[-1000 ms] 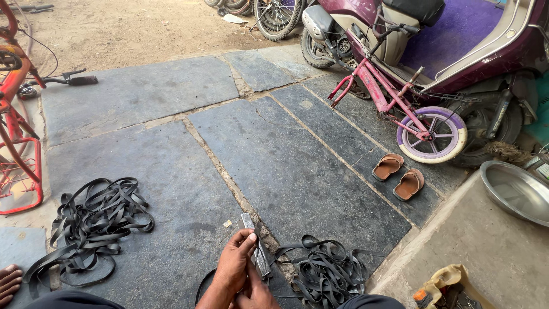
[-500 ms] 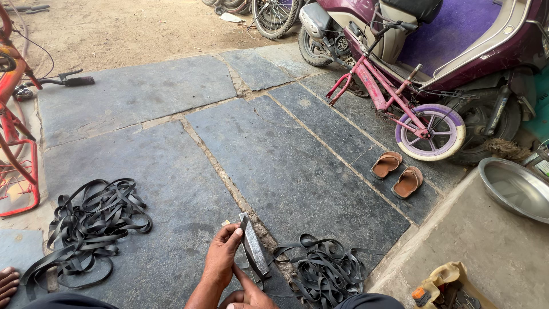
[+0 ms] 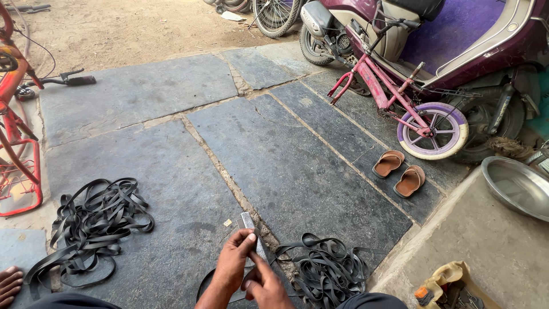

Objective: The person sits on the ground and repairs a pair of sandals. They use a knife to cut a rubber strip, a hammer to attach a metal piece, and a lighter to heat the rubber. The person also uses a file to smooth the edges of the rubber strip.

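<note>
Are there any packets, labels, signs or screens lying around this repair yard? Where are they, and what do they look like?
No sign, screen or readable label shows.
Yellow-tan cloth bag: bottom right on the concrete ledge, crumpled and open, with dark tools and a small orange thing inside.
Small pale scrap: on the stone floor just beyond the left hand, squarish; too small to tell whether it is a label.

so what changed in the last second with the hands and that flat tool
The left hand kept hold of the flat metal tool, which first swung upright, then tipped back to point away across the floor. The right hand came further up into view beside it. Both piles of black rubber strips, the sandals and the pink bicycle stayed put.
</note>
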